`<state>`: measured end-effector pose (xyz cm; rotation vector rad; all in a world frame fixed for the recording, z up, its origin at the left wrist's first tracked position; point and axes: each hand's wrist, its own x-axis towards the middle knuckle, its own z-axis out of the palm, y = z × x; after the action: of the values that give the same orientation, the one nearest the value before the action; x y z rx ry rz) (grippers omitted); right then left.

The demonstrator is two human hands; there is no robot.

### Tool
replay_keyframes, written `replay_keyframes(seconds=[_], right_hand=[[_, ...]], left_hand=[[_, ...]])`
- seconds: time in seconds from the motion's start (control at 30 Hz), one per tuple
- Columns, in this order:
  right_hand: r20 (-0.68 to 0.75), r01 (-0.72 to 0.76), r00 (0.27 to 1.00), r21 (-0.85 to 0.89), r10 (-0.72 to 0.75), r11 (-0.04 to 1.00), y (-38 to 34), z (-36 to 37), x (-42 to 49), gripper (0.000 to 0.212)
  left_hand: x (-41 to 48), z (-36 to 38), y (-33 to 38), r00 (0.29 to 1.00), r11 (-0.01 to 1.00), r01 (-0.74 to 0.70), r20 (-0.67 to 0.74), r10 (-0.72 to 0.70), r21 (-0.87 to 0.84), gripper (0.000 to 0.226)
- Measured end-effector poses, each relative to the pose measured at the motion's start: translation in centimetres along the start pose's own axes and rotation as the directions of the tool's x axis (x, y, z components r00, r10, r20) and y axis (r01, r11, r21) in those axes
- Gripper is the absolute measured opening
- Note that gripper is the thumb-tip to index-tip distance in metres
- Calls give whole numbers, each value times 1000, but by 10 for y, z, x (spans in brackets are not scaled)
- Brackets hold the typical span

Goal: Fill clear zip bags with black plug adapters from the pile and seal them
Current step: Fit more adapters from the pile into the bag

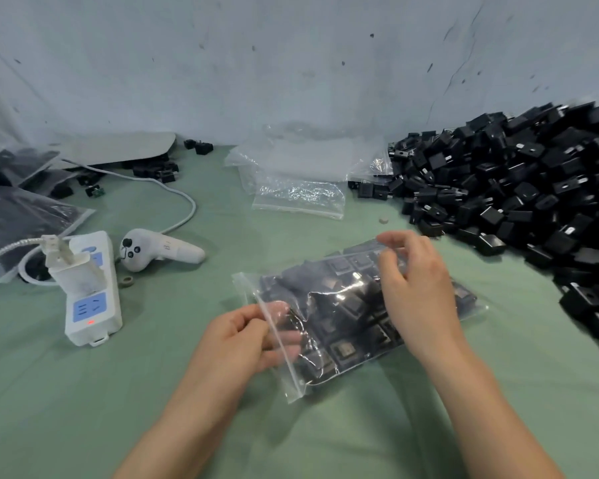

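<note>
A clear zip bag [346, 323] packed with several black plug adapters lies on the green cloth in front of me, its zip edge turned to the left. My left hand [242, 337] pinches that zip edge, fingers partly behind the plastic. My right hand [412, 288] rests over the top of the bag, its fingers curled round the far edge. The big pile of black plug adapters [519, 191] fills the right side. A stack of empty clear zip bags [298, 188] lies beyond the filled one.
A white power strip [90, 299] with a plugged charger and cable sits at the left, with a white handheld controller [156, 250] beside it. Filled bags [18, 216] lie at the far left. A few loose adapters [159, 171] lie under a white board by the wall.
</note>
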<state>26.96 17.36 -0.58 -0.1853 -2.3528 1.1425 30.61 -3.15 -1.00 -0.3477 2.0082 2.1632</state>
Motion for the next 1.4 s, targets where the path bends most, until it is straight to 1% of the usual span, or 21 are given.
replay_keyframes(seconds=[0.07, 0.17, 0.23, 0.3, 0.37, 0.43, 0.5, 0.53, 0.57, 0.63, 0.7, 0.8, 0.87, 0.93, 0.97, 1.03, 1.1, 1.13, 1.23, 1.3, 1.4], right_hand=[[11, 10, 1000, -5, -10, 1000, 1, 1, 0, 21], [9, 12, 1000, 8, -12, 1000, 3, 1, 0, 21], [-12, 5, 1000, 4, -5, 1000, 6, 1, 0, 20], [-52, 2, 999, -2, -2, 1000, 7, -1, 1, 23], [-98, 1, 995, 8, 0, 1000, 9, -3, 2, 24], [-130, -19, 991, 39, 24, 999, 12, -7, 2, 22], [-157, -71, 984, 106, 87, 992, 16, -12, 3, 22], [-170, -103, 977, 149, 128, 983, 19, -15, 3, 23], [-187, -140, 966, 201, 178, 970, 22, -18, 4, 24], [-214, -237, 922, 344, 322, 909, 30, -27, 9, 25], [-205, -344, 840, 515, 503, 785, 39, -36, 16, 26], [-162, -422, 697, 694, 698, 583, 52, -48, 29, 29], [-119, -435, 633, 762, 765, 479, 60, -58, 39, 24], [-25, -453, 597, 814, 802, 363, 68, -68, 48, 14], [24, -461, 589, 831, 808, 311, 71, -74, 51, 15], [98, -466, 573, 856, 813, 226, 79, -82, 57, 17], [122, -474, 572, 856, 811, 206, 85, -85, 65, 14], [105, -475, 578, 850, 810, 228, 87, -84, 69, 15], [-10, -480, 629, 782, 777, 398, 89, -75, 77, 22], [-38, -449, 669, 775, 742, 444, 90, -69, 80, 21], [-33, -450, 673, 775, 739, 444, 91, -68, 82, 20]], left_hand=[[1, -6, -2, 999, 991, -32, -2, 32, 128, 50], [1, -4, -6, 994, 921, -106, 66, 87, 376, 53], [1, 3, -5, 984, 883, -158, 140, 106, 442, 49], [0, 5, 0, 981, 896, -167, 158, 111, 411, 47], [-1, -5, 3, 994, 945, -108, 62, 94, 307, 48], [0, -27, 3, 984, 962, -117, -104, 146, 246, 45], [-1, -44, 7, 921, 937, -213, -262, 287, 278, 40], [-4, -43, 12, 879, 910, -280, -298, 371, 306, 37], [-7, -33, 18, 846, 874, -354, -286, 451, 332, 35], [-10, 6, 29, 807, 785, -493, -139, 573, 374, 32], [-6, 62, 34, 773, 678, -590, 64, 631, 438, 26], [25, 146, 38, 682, 436, -694, 332, 651, 572, 21], [60, 193, 39, 716, 359, -672, 445, 537, 647, 35], [96, 229, 41, 770, 289, -626, 517, 373, 724, 54], [114, 242, 41, 782, 234, -613, 537, 316, 755, 61], [151, 262, 43, 786, 125, -601, 555, 273, 789, 66], [181, 275, 45, 798, 93, -587, 555, 235, 804, 64], [193, 280, 45, 804, 100, -583, 556, 208, 806, 61], [215, 292, 38, 796, 89, -599, 580, 171, 796, 49], [221, 296, 29, 787, 43, -598, 576, 222, 801, 49], [222, 300, 15, 776, -59, -557, 544, 318, 828, 60]])
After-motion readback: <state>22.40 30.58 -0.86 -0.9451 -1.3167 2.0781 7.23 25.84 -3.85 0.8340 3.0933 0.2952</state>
